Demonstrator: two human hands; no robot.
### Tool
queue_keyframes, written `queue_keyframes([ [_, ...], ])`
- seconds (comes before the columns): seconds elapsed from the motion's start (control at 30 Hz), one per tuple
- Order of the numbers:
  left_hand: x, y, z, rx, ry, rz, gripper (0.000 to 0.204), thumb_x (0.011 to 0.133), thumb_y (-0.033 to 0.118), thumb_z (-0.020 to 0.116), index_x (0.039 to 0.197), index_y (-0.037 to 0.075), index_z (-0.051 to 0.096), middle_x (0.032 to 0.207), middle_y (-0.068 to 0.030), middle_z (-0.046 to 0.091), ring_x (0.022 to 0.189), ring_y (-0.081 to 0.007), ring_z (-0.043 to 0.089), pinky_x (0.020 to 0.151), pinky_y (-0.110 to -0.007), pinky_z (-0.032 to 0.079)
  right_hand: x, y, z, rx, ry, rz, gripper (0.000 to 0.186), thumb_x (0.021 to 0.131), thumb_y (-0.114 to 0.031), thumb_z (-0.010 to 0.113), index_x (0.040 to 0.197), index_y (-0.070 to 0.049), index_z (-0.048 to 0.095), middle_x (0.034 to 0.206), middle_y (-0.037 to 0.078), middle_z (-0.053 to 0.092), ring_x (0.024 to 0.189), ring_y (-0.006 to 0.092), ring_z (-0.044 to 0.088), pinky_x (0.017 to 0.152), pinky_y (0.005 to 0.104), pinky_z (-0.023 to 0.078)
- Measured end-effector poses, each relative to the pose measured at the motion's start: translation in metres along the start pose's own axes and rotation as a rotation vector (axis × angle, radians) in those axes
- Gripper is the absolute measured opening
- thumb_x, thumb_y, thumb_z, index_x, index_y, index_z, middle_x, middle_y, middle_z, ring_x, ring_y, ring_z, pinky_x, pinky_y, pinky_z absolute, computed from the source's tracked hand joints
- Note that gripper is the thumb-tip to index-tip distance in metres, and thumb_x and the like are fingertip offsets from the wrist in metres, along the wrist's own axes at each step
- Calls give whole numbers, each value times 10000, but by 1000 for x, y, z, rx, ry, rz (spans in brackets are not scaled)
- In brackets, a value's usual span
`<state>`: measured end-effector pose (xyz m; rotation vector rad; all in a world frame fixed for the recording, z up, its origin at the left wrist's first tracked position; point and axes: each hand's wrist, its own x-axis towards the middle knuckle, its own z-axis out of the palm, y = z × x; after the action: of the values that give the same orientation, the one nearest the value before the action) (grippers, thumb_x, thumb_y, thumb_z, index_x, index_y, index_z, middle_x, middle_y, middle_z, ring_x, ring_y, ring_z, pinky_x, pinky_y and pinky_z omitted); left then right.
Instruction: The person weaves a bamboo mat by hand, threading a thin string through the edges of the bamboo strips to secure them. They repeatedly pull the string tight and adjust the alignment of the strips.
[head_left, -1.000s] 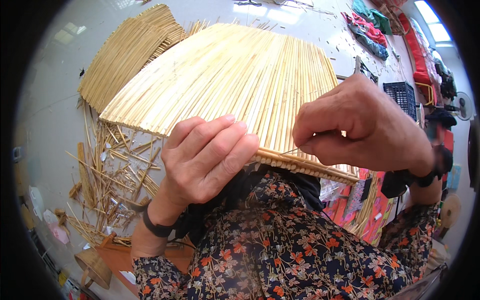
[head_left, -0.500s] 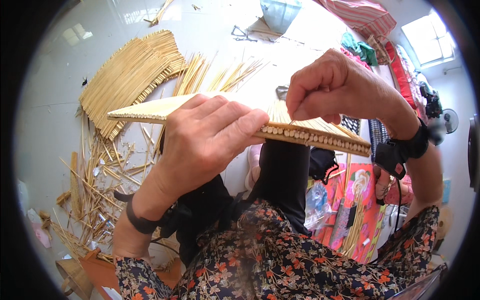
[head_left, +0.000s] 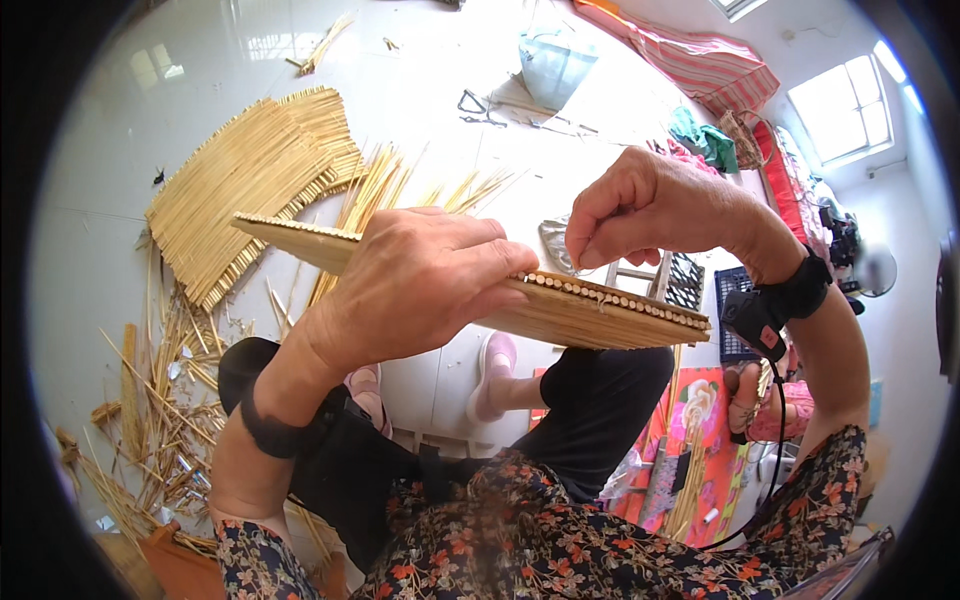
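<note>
My left hand (head_left: pixel 425 275) is closed around a flat panel of straw-coloured stalks (head_left: pixel 590 315), gripping it near its middle. The panel is held above my lap, its broad stalk face turned partly toward me. Round cut ends line its upper edge, and a bit of pale thread sticks out on the right half. My right hand (head_left: pixel 640 215) is pinched just above that edge, to the right of my left fingertips. What lies in its fingertips is too thin to make out. Behind, on the floor, lie larger stalk panels (head_left: pixel 240 190), one overlapping another.
Loose stalks (head_left: pixel 375 190) lie beyond the panel; scraps and sticks (head_left: pixel 175 400) litter the floor at left. A pale blue bin (head_left: pixel 555 70) stands at the far side. A dark crate (head_left: pixel 735 310) and a red floral mat (head_left: pixel 700 430) with sticks lie to the right.
The panel has tilted, so more of its near broad face shows. My right hand has shifted slightly left and down, still pinched. My legs have spread apart, and the view has moved.
</note>
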<state>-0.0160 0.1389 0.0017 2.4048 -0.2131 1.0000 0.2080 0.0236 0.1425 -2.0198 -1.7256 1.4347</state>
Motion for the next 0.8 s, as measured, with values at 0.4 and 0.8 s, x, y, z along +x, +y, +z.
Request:
queue_keyframes([
  [0.4, -20, -39, 18, -149, 13, -38, 275, 845, 240, 870, 1050, 87, 769, 847, -47, 724, 747, -270, 724, 665, -386, 551, 40, 29, 3, 169, -96, 41, 134, 1011, -130, 722, 984, -16, 787, 748, -31, 690, 570, 25, 581, 535, 216, 483],
  [0.8, -28, -38, 17, -147, 34, -9, 291, 882, 333, 849, 1044, 102, 779, 816, -27, 711, 711, -227, 710, 644, -371, 538, 43, 24, 4, -86, -176, -268, 132, 1000, -93, 786, 1103, -26, 834, 849, 61, 782, 693, 127, 692, 640, 299, 549],
])
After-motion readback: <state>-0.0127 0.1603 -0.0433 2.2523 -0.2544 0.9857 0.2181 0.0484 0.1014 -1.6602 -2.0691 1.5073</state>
